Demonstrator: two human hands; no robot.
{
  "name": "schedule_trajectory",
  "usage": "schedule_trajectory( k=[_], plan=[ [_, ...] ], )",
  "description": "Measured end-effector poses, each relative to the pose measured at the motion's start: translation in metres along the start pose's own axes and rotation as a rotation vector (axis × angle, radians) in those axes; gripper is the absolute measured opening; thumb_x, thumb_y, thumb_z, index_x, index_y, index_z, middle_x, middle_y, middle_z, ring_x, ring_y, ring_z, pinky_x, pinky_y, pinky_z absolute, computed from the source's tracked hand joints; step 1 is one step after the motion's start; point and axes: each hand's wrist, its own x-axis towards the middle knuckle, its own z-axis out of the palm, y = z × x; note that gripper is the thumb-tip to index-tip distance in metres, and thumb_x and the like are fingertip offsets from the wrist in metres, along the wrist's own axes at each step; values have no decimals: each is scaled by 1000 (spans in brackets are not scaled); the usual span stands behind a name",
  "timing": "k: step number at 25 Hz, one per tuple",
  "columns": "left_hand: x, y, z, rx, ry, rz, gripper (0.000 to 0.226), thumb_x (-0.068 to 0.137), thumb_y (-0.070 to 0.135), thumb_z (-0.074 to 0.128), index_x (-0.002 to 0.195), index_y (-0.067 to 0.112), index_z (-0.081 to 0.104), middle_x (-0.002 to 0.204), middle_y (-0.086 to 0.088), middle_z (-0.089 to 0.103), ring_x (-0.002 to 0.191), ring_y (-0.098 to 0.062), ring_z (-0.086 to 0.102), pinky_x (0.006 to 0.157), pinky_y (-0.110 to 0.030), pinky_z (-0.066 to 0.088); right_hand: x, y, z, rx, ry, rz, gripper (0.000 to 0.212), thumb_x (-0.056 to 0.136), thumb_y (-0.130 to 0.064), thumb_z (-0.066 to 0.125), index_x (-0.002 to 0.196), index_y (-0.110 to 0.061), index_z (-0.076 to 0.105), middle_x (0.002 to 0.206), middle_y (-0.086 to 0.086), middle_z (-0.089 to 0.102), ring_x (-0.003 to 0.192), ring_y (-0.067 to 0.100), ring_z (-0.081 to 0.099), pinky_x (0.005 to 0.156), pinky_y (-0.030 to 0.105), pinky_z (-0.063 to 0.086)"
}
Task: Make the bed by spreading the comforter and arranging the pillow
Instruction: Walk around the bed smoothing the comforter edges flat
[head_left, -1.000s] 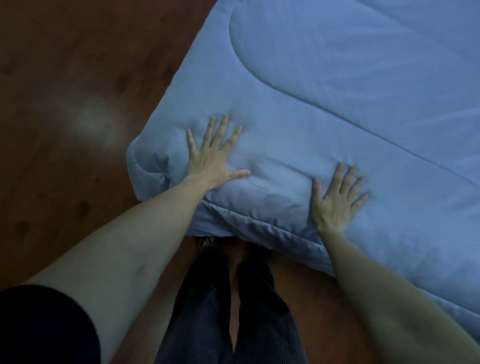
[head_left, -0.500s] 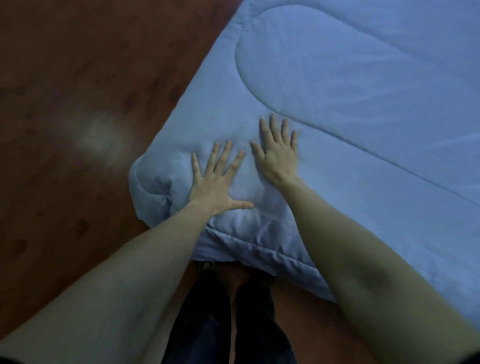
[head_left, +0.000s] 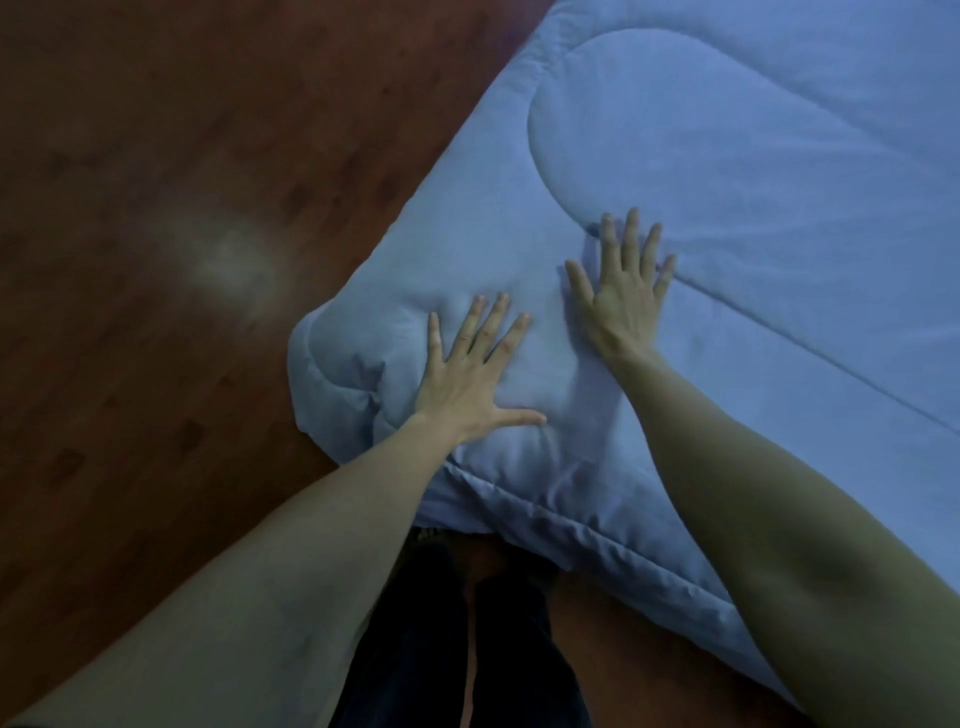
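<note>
Head view:
Comforter (head_left: 727, 218): pale blue, quilted, spread from centre to far right; its bunched corner hangs at the near left over the floor.
Left hand (head_left: 470, 382): flat, fingers spread, pressing the comforter by the corner.
Right hand (head_left: 626, 293): flat, fingers straight, pressing just right of and beyond it.
Floor (head_left: 182, 208): dark wood, left.
Trousers (head_left: 415, 639): dark, 2 legs, near centre.
</note>
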Motion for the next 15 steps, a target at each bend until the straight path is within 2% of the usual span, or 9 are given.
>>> schedule_trajectory(
  k=[3, 5, 10, 13, 15],
  plan=[
    [-3, -26, 4, -49, 163, -61, 93, 82, 78, 31, 155, 26, 7, 163, 1, 1, 151, -17, -2, 118, -60, 4, -21, -10, 21, -27, -33, -18, 67, 97, -56, 29, 155, -25, 13, 163, 2, 8, 150, 29, 2, 120, 53, 0],
    [-3, -48, 3, -99, 196, -178, 91, 82, 77, 29, 155, 26, 7, 163, -1, 3, 151, -19, 1, 118, -56, 2, -27, -7, 25, -40, -31, -20, 67, 97, -56, 27, 155, -25, 10, 163, 3, 9, 150, 29, 3, 120, 52, 0],
    [-40, -91, 21, -217, -16, -369, 114, 70, 85, 36, 152, 24, -16, 162, 1, -15, 150, -18, -10, 120, -54, -1, -31, -7, 27, -61, -6, -34, 67, 98, -55, 23, 155, -25, 9, 163, 2, 6, 150, 28, 1, 120, 51, 0],
    [-60, -106, 30, -178, -129, -453, 126, 67, 84, 48, 151, 21, -21, 160, 1, -22, 150, -19, -13, 120, -55, -1, -32, -6, 29, -55, -5, -37, 67, 97, -55, 21, 155, -26, 8, 163, 2, 5, 150, 27, 0, 120, 52, -1],
    [-63, -103, 28, -279, -119, -473, 131, 66, 79, 59, 151, 19, -20, 160, 1, -23, 149, -18, -16, 120, -53, -4, -31, -5, 29, -54, 0, -36, 67, 96, -55, 20, 155, -26, 7, 163, 2, 4, 150, 27, 0, 120, 52, -1]
  ],
)
